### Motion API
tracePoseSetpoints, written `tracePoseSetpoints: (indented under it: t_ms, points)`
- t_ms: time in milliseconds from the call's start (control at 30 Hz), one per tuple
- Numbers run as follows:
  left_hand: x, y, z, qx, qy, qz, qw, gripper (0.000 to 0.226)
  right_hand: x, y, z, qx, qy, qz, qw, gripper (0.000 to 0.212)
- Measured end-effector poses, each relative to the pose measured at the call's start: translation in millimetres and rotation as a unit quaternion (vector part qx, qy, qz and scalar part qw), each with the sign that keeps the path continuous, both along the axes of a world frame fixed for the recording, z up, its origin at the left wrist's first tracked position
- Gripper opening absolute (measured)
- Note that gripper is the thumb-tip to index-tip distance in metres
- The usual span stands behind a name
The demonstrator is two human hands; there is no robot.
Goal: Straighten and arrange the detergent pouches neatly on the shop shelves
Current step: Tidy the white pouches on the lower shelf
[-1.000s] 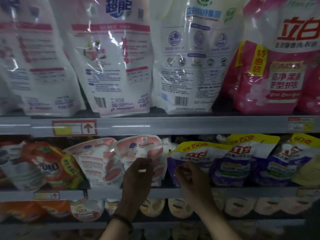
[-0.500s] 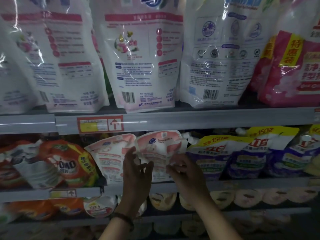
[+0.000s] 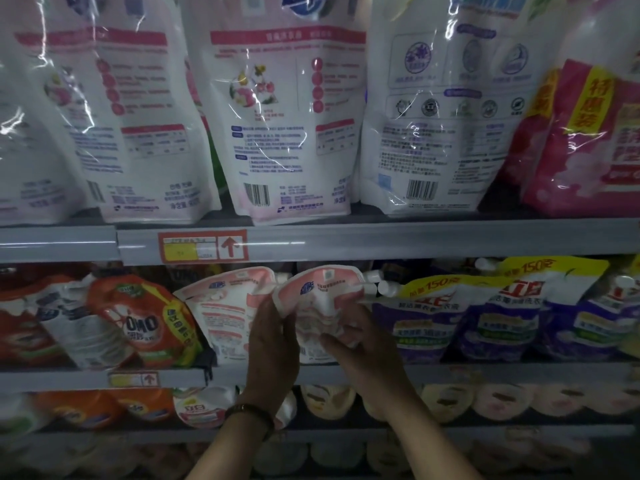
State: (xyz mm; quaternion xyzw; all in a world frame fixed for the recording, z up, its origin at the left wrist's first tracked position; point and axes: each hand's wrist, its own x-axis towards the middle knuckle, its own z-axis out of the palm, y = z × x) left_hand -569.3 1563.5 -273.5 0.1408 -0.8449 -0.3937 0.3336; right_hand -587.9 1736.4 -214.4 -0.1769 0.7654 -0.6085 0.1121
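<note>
As a person's left hand (image 3: 273, 341) grips its left edge and the right hand (image 3: 360, 344) pinches its lower right side, a crumpled pink-and-white spouted pouch (image 3: 318, 296) stands on the middle shelf (image 3: 485, 372), apparently being squared upright. It is crowded between a matching pink pouch (image 3: 225, 317) and purple-and-yellow pouches (image 3: 426, 317). The free room lies forward over the shelf lip, with little beneath the upper shelf rail (image 3: 381, 240).

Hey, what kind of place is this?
Probably a shop's laundry aisle: a grey shelf rail carrying a red-and-yellow price tag, rows of matching purple pouches, and the left hand and right hand gripping a pink-and-white pouch among the stock.
</note>
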Motion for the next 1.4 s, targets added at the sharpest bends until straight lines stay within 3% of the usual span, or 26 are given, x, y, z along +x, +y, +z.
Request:
tracePoseSetpoints:
  t_ms: [200,433,733,967,1067,1167,1300,1400]
  points:
    - [-3.0,-2.3,2.6,0.014,-0.040,0.012,0.999,0.041,-3.3,3.0,-2.5,0.009,-0.004,0.015,1.000,0.040]
    - [-0.5,-6.2,-1.3,0.046,-0.068,0.020,0.996,0.026,-10.7,5.2,-4.9,0.025,0.011,0.046,0.999,0.047]
    - [3.3,8.4,18.3,0.041,-0.019,0.017,0.999,0.016,-8.3,4.1,-5.0,0.024,0.003,0.066,0.998,0.062]
    - [8.4,0.8,17.3,0.090,-0.024,-0.038,0.995,0.028,3.7,-15.7,0.4,0.015,0.008,0.013,1.000,0.076]
    - [15.5,5.0,22.0,0.073,-0.042,-0.035,0.996,0.045,9.8,-19.6,6.6,0.007,-0.008,-0.008,1.000,0.069]
    - [22.1,10.8,25.7,0.041,-0.025,-0.031,0.998,0.026,13.6,-26.0,9.3,-0.016,-0.021,-0.025,0.999,0.062]
    - [30.7,18.8,33.2,-0.007,0.005,-0.051,0.999,0.025,21.8,-38.4,12.9,-0.047,-0.036,-0.043,0.997,0.065]
    - [32.4,19.6,29.6,0.008,-0.006,-0.070,0.997,0.030,29.8,-44.4,18.5,-0.038,-0.040,-0.059,0.997,0.058]
